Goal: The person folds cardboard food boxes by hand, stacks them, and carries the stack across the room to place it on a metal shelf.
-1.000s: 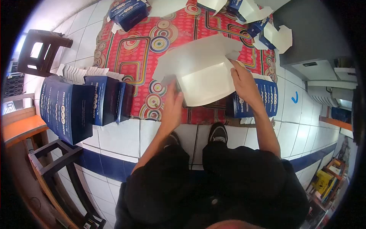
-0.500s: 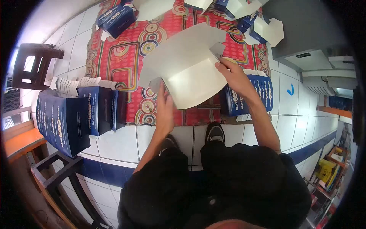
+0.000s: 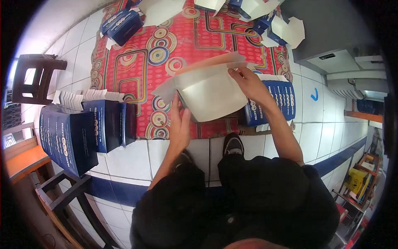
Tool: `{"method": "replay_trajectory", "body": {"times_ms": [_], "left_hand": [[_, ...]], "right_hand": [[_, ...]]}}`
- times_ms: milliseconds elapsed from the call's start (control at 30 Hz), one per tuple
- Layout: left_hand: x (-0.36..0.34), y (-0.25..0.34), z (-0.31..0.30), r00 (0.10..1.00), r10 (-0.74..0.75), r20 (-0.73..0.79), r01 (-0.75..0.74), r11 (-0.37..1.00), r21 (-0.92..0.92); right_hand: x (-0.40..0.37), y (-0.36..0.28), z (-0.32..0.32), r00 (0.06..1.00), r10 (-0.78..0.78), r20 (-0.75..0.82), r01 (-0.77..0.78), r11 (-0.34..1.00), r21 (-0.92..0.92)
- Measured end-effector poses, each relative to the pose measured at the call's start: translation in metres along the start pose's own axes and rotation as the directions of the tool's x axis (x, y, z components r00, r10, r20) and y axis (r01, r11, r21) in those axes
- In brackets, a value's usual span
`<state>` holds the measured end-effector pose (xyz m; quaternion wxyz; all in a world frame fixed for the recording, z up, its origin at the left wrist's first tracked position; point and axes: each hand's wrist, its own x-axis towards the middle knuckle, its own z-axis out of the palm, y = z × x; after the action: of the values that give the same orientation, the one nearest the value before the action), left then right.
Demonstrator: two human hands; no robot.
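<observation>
My left hand (image 3: 180, 124) held the left side of the grip, its fingers pointing away from me and its thumb towards the middle. My right hand (image 3: 251, 86) closed on the opposite side, farther from my body, fingers bent inward. My bare left forearm (image 3: 165, 165) rose towards the grip from below; my bare right forearm (image 3: 285, 133) slanted in from its right.

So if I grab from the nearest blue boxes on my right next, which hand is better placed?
Probably the right hand: it's right beside those blue boxes, though it's holding the open box. The left hand is on the open box's opposite side, farther away.
</observation>
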<state>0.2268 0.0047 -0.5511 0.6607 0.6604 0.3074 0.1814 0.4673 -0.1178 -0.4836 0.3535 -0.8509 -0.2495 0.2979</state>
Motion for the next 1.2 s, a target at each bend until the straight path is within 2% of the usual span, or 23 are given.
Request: {"method": "replay_trajectory", "body": {"times_ms": [33, 133, 233, 333, 433, 467, 567, 633, 700, 767, 867, 967, 1067, 1167, 1200], "left_hand": [[0.0, -0.002, 0.0, 1.0, 0.008, 0.004, -0.008, 1.0, 0.005], [0.002, -0.005, -0.001, 1.0, 0.009, -0.002, -0.009, 1.0, 0.015], [0.001, -0.002, 0.0, 1.0, 0.022, 0.003, -0.022, 1.0, 0.019], [0.002, 0.01, 0.004, 1.0, 0.016, 0.01, -0.016, 1.0, -0.013], [0.004, 0.013, 0.007, 1.0, -0.007, 0.011, 0.008, 0.999, -0.037], [0.005, 0.013, 0.007, 1.0, -0.017, 0.011, 0.017, 0.999, -0.042], [0.007, 0.011, 0.004, 0.996, -0.092, -0.004, 0.092, 0.994, -0.057], [0.009, 0.005, 0.003, 0.991, -0.131, -0.023, 0.13, 0.99, -0.048], [0.014, 0.009, 0.002, 0.989, -0.145, -0.031, 0.143, 0.989, -0.037], [0.017, 0.008, 0.001, 0.991, -0.125, -0.045, 0.126, 0.992, 0.01], [0.025, 0.017, 0.004, 0.987, -0.153, -0.047, 0.153, 0.988, 0.007], [0.03, 0.016, 0.002, 0.983, -0.178, -0.053, 0.18, 0.983, 0.044], [0.032, 0.015, 0.0, 0.972, -0.226, -0.069, 0.229, 0.973, 0.04], [0.035, 0.014, 0.0, 0.972, -0.221, -0.081, 0.225, 0.973, 0.048], [0.035, 0.015, 0.0, 0.974, -0.212, -0.083, 0.217, 0.975, 0.054]], "right_hand": [[0.001, -0.002, -0.002, 0.999, 0.037, 0.012, -0.037, 0.999, 0.005], [0.012, 0.021, 0.004, 0.995, -0.075, -0.06, 0.071, 0.995, -0.075], [0.02, 0.034, 0.001, 0.99, -0.143, 0.003, 0.143, 0.988, -0.06], [0.015, 0.032, 0.013, 0.969, -0.18, -0.168, 0.158, 0.978, -0.135], [0.005, 0.023, 0.017, 0.981, -0.051, -0.187, 0.041, 0.997, -0.059], [-0.002, 0.017, 0.008, 0.979, -0.046, -0.198, 0.045, 0.999, -0.012], [0.009, 0.056, -0.047, 0.977, -0.101, -0.186, 0.095, 0.995, -0.037], [0.037, 0.073, -0.092, 0.927, 0.09, -0.365, -0.022, 0.982, 0.187], [0.095, 0.118, -0.127, 0.886, 0.219, -0.408, -0.042, 0.916, 0.4], [0.155, 0.16, -0.145, 0.867, 0.314, -0.387, -0.068, 0.844, 0.532], [0.213, 0.197, -0.156, 0.827, 0.472, -0.307, -0.196, 0.753, 0.628], [0.246, 0.223, -0.161, 0.757, 0.483, -0.44, -0.156, 0.787, 0.597], [0.272, 0.249, -0.173, 0.66, 0.509, -0.553, -0.191, 0.825, 0.532], [0.304, 0.343, -0.197, 0.729, 0.513, -0.454, -0.268, 0.823, 0.5], [0.299, 0.344, -0.199, 0.638, 0.432, -0.638, -0.309, 0.902, 0.301]]}}
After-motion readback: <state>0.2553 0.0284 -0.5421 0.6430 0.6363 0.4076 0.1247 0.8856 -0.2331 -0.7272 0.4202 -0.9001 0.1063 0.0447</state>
